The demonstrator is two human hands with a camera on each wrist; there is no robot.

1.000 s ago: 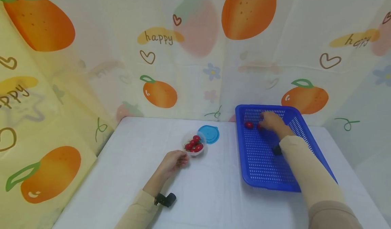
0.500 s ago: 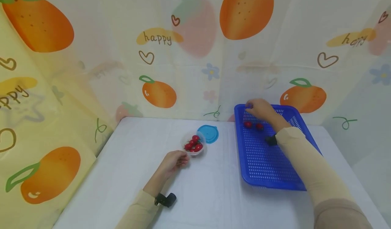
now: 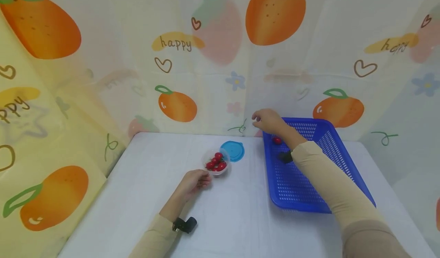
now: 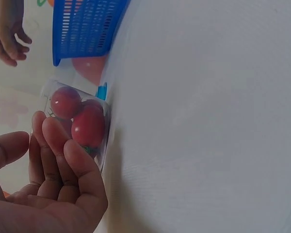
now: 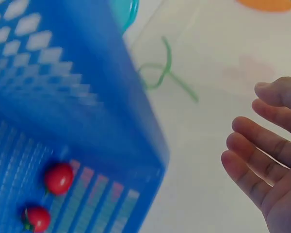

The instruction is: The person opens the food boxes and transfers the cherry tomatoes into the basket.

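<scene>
A small clear plastic cup (image 3: pixel 227 159) holds several red cherry tomatoes (image 3: pixel 218 163). My left hand (image 3: pixel 193 182) is at its near left side, fingertips right at the wall. In the left wrist view the fingers are loosely bent, the thumb is apart from them, and nothing is between them. My right hand (image 3: pixel 269 121) is in the air over the far left corner of the blue plastic basket (image 3: pixel 272 189), its fingers relaxed and holding nothing. Two cherry tomatoes (image 5: pixel 59 178) lie inside the basket in the right wrist view; the right arm hides one of them in the head view.
Just behind the cup, a round blue lid (image 3: pixel 235 151) lies flat on the white-covered table (image 3: pixel 240 219). A fruit-printed cloth (image 3: pixel 213 109) hangs along the back and left. The basket's raised walls stand to the right of the cup.
My right hand has let go of a cherry tomato in the basket, lifted, and moved left past the basket's rim. The left hand has stayed by the cup.
</scene>
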